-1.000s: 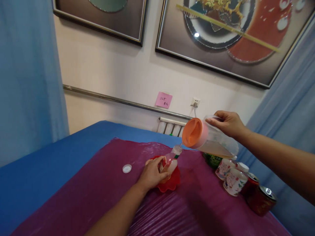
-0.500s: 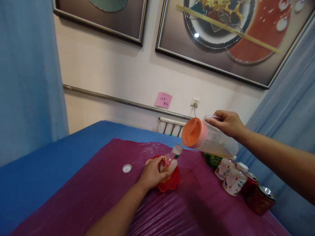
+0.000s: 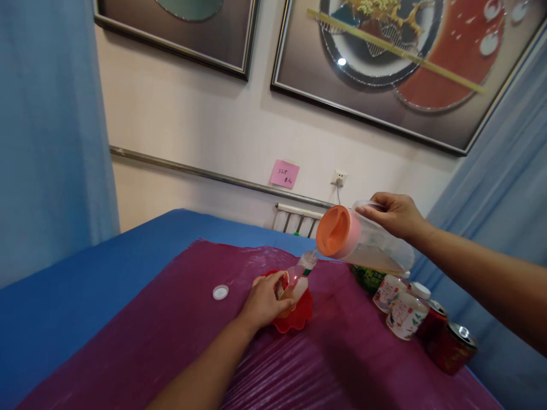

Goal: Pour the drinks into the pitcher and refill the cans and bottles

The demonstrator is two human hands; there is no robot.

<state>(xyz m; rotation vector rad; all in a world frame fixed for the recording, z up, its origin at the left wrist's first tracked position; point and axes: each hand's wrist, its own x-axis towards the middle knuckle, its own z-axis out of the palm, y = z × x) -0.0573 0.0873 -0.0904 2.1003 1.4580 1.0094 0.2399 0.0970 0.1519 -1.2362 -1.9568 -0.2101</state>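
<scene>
My left hand [image 3: 267, 299] is closed round a clear bottle [image 3: 299, 279] with a red label, tilted to the right over a red scalloped dish [image 3: 294, 323]. My right hand [image 3: 395, 213] grips the handle of a translucent pitcher [image 3: 376, 247] with an orange lid [image 3: 334, 230]. The pitcher lies almost on its side in the air, with pale liquid along its lower wall. Its lid's edge is right at the bottle's mouth, and liquid seems to run between them. A white cap [image 3: 220, 292] lies on the purple sheet, left of my left hand.
On the right of the purple sheet [image 3: 171, 319] stand small white-capped bottles [image 3: 408, 313], dark red cans [image 3: 453, 348] and a green item [image 3: 370, 279], partly behind the pitcher. Blue curtains [image 3: 51, 131] hang on both sides. A wall with a metal rail [image 3: 205, 173] rises behind.
Almost nothing differs. Both hands, the bottle and the pitcher keep nearly the same positions, with the pitcher still tipped toward the bottle.
</scene>
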